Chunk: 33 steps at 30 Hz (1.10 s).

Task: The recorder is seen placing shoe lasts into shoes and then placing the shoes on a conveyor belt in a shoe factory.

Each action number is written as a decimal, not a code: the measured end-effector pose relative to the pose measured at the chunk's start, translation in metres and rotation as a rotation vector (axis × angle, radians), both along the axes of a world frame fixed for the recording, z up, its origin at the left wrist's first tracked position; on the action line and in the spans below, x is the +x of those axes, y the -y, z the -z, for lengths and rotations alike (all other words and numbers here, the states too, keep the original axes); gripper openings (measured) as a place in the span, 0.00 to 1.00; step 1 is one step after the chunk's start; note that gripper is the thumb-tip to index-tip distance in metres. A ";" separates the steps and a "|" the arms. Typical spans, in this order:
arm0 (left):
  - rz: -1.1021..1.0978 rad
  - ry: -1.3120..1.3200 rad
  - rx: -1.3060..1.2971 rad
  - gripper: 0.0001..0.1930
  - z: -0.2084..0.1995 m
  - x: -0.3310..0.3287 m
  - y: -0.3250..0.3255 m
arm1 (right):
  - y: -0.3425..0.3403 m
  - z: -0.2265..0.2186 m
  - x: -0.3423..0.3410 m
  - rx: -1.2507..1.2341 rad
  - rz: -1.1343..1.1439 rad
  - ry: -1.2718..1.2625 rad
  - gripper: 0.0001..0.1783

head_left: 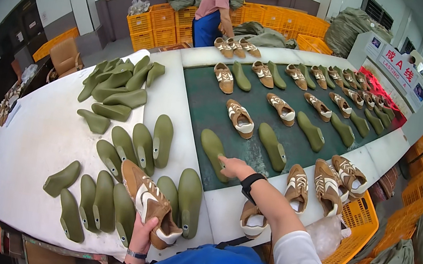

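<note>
My left hand (142, 235) is closed around the side of a tan sneaker (152, 200) with white stripes, held above the white tabletop with its opening toward me. My right hand (234, 168) is reached out to a green shoe last (212, 148) on the near left corner of the dark green belt (204, 94). Its fingers are closed at that last's edge, partly hidden. Beside the held sneaker stand several more lasts, among them a tall one (189, 201). Another last (271, 146) lies on the belt just right of my right hand.
Sneakers and lasts run in rows along the belt, including a sneaker (240, 119). More sneakers (328, 188) sit on the white near ledge, above an orange crate (357, 229). A heap of lasts (119, 83) covers the table's far left. Across the belt stands a co-worker (213, 12).
</note>
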<state>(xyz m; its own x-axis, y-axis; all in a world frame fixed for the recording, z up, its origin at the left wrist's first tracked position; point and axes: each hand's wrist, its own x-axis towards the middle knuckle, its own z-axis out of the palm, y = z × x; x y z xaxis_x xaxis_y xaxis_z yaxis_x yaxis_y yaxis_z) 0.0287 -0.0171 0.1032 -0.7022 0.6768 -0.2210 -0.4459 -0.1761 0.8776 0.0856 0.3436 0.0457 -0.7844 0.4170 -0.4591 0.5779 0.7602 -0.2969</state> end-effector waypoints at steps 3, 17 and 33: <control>0.042 -0.060 -0.050 0.32 0.005 0.000 0.000 | 0.007 -0.016 -0.005 0.082 0.156 0.020 0.34; 0.126 -0.168 -0.237 0.22 -0.007 -0.007 -0.023 | 0.012 0.052 -0.002 0.016 0.287 -0.366 0.23; 0.397 -0.106 -0.255 0.29 0.004 -0.005 -0.059 | 0.167 -0.030 0.073 -0.616 -0.311 -1.018 0.17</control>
